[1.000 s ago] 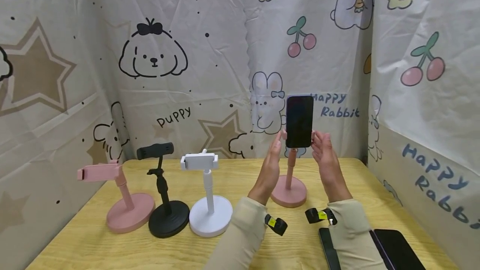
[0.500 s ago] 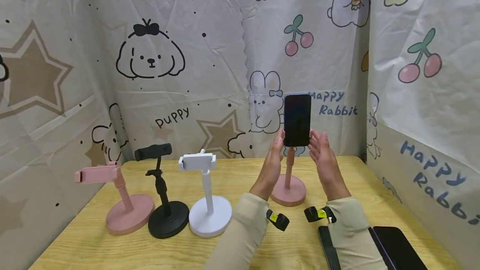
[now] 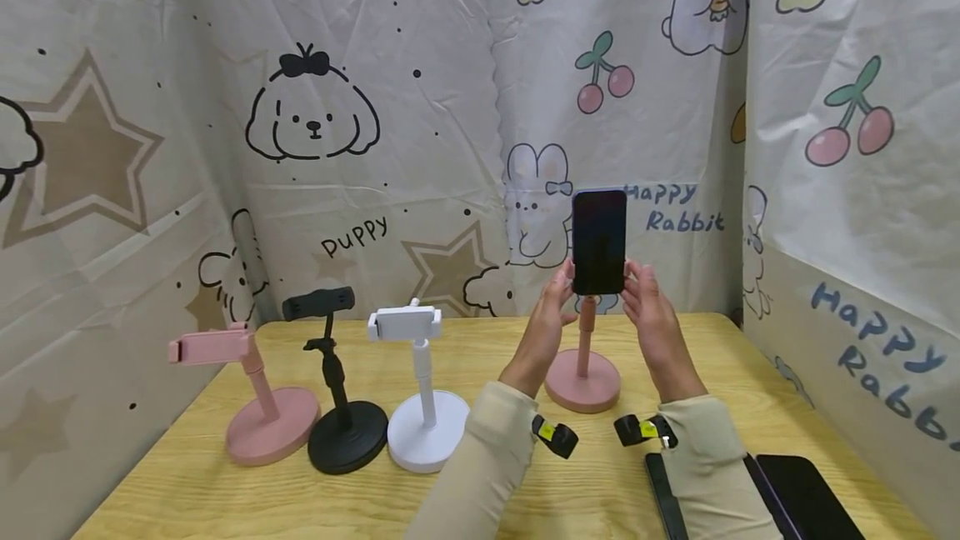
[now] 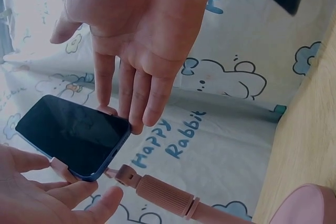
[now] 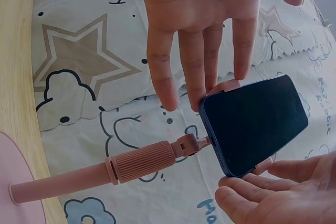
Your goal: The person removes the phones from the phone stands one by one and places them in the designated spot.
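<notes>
A dark phone [image 3: 599, 240] stands upright in the clamp of a pink phone stand [image 3: 582, 382], its black screen facing me. My left hand [image 3: 542, 336] is at the phone's lower left edge, and my right hand [image 3: 660, 340] is at its lower right edge. Fingers of both hands are mostly straight, with palms turned inward. In the left wrist view, left fingertips touch the pink clamp arm [image 4: 63, 170]. The right wrist view shows right fingers at the opposite clamp arm [image 5: 262, 166]. The phone's back and most of the clamp are hidden.
To the left stand another pink stand [image 3: 273, 427], a black stand [image 3: 348, 437] and a white stand [image 3: 428, 432], each with a sideways clamp. Two dark phones lie at the front right, one [image 3: 810, 494] beside my sleeve, the other [image 3: 663, 494] partly under it. Printed curtains surround the table.
The head view shifts slightly. Both hands stay beside the phone, and the left fingers have come a little closer to its lower edge. The phone remains upright in the stand.
</notes>
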The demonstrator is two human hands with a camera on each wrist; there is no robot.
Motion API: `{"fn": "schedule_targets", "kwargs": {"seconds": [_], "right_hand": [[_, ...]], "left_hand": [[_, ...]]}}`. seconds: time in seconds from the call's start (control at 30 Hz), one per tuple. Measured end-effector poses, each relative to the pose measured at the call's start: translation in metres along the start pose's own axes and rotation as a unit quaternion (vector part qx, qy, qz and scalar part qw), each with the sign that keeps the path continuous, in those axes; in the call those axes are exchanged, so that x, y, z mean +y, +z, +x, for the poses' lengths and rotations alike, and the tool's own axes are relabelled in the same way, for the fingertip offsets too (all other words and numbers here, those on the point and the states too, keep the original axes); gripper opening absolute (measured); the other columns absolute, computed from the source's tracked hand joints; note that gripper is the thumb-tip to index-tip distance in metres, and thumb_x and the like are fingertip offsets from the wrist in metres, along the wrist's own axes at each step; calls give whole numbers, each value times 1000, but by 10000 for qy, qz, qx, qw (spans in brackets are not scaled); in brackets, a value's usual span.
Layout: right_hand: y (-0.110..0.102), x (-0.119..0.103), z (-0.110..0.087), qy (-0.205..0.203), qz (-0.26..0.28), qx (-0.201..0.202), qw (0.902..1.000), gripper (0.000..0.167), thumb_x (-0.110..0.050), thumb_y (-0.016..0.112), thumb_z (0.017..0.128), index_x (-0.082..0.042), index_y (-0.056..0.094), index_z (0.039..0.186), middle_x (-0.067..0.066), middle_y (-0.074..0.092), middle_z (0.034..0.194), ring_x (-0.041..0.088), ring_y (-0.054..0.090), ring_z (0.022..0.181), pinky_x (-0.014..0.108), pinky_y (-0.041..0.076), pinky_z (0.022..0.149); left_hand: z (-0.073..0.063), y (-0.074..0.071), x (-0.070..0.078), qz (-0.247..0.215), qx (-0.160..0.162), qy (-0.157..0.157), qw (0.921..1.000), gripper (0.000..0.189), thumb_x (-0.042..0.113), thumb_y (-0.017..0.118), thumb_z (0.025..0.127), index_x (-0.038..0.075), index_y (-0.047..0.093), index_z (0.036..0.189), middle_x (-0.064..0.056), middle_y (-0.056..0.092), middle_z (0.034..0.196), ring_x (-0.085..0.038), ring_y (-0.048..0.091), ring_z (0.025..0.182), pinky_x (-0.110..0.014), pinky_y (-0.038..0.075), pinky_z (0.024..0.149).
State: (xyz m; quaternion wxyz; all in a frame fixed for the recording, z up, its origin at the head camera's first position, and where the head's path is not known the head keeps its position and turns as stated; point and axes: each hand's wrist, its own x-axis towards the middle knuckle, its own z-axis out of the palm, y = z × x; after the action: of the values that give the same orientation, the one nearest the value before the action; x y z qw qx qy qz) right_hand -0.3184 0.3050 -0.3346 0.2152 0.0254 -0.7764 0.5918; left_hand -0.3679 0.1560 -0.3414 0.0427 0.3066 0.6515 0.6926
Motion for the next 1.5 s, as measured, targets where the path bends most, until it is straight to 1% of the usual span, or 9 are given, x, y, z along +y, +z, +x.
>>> {"fn": "schedule_targets", "kwargs": {"seconds": [0.27, 0.4, 0.6, 0.73, 0.87, 0.97, 1.17, 1.33, 1.5], "right_hand": [[2, -4, -3, 14, -151, -5, 9999, 75, -63, 16, 98, -14, 18, 155, 14, 22, 158, 32, 27, 142, 45, 23, 114], [2, -8, -3, -4, -266, -1, 9996, 76, -64, 16, 98, -14, 19, 155, 16, 23, 157, 34, 29, 141, 46, 25, 113], [3, -10, -5, -40, -402, -5, 9992, 75, -62, 18, 99, -12, 20, 154, 19, 26, 155, 36, 32, 139, 47, 27, 112], [3, -9, -6, -165, -464, -10, 9988, 68, -59, 19, 100, -18, 22, 154, 18, 28, 154, 37, 36, 137, 49, 29, 111], [6, -7, -6, -240, -629, 9, 9977, 66, -60, 19, 100, -23, 29, 153, 15, 31, 154, 36, 40, 135, 49, 32, 109], [8, -6, -6, -203, -770, 41, 9968, 67, -63, 20, 98, -24, 34, 151, 14, 34, 153, 35, 42, 134, 48, 34, 108], [10, -11, -9, -123, -925, 107, 9956, 64, -64, 21, 98, -30, 34, 150, 15, 40, 149, 35, 49, 127, 47, 38, 105], [11, -15, -12, -94, -995, 112, 9949, 67, -65, 24, 97, -25, 38, 149, 16, 49, 141, 33, 56, 119, 47, 42, 101], [13, -23, -17, -364, -848, -64, 9957, 62, -58, 35, 99, -18, 46, 145, 16, 55, 135, 33, 62, 111, 46, 47, 96]], "left_hand": [[-1, -4, 2, 112, 27, -100, 9999, 65, 67, 20, 96, 36, 24, 152, 12, 24, 156, -19, 30, 140, -49, 34, 107], [-2, -6, 4, 209, 47, -19, 9998, 63, 64, 20, 97, 34, 24, 152, 9, 25, 156, -22, 32, 139, -50, 36, 106], [-6, -10, 5, 367, 93, 29, 9993, 66, 65, 20, 97, 31, 25, 153, 5, 27, 155, -24, 36, 136, -47, 39, 102], [-9, -13, 7, 497, 187, 75, 9986, 66, 64, 21, 97, 29, 26, 153, 2, 29, 154, -24, 39, 132, -47, 42, 99], [-13, -17, 9, 712, 265, 81, 9971, 66, 64, 21, 97, 30, 27, 152, 3, 29, 154, -24, 41, 128, -45, 44, 96], [-16, -21, 10, 806, 249, 77, 9964, 65, 64, 21, 97, 30, 28, 152, 3, 29, 154, -24, 42, 127, -44, 45, 95], [-22, -28, 14, 952, 131, 136, 9953, 67, 66, 20, 97, 30, 26, 153, 2, 27, 154, -24, 42, 128, -43, 45, 94], [-30, -34, 15, 1134, 145, 235, 9932, 68, 67, 19, 96, 30, 26, 153, 4, 27, 155, -23, 42, 127, -42, 46, 92], [-38, -43, 16, 1271, 208, 468, 9906, 64, 61, 19, 99, 27, 27, 153, -1, 29, 154, -25, 44, 124, -43, 47, 90]]}}
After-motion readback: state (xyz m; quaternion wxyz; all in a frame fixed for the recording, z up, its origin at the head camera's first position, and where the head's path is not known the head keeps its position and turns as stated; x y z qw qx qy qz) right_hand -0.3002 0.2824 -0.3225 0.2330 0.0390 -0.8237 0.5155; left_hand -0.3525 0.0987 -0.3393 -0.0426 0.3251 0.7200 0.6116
